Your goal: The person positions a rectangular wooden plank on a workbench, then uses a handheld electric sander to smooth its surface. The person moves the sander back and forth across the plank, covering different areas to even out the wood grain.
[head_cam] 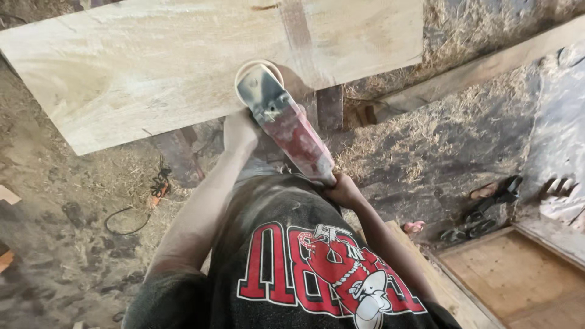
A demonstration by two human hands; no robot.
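1. Wooden plank (183,67): broad, pale; near edge just under the sander disc; risk of gouging there if tilted.
2. Floor (73,244): shavings and loose cable (125,222) near the feet; likely trip hazard.
3. Red sander (286,119): disc on plank edge.
4. Left hand (239,131): wrapped round the side grip.
5. Right hand (342,190): clenched on the rear end.

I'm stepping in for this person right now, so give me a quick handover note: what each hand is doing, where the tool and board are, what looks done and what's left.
Left hand: gripping the front of the red angle grinder, near its head.
Right hand: closed around the grinder's rear end, close to the body.
The sanding disc sits at the near edge of the pale wooden board, which lies across dark supports.
Done: the board's face looks pale and fairly smooth, with a darker band to the right of the disc.
Left: I can't tell how much remains.
A black cable lies on the sawdust-covered floor at the left.
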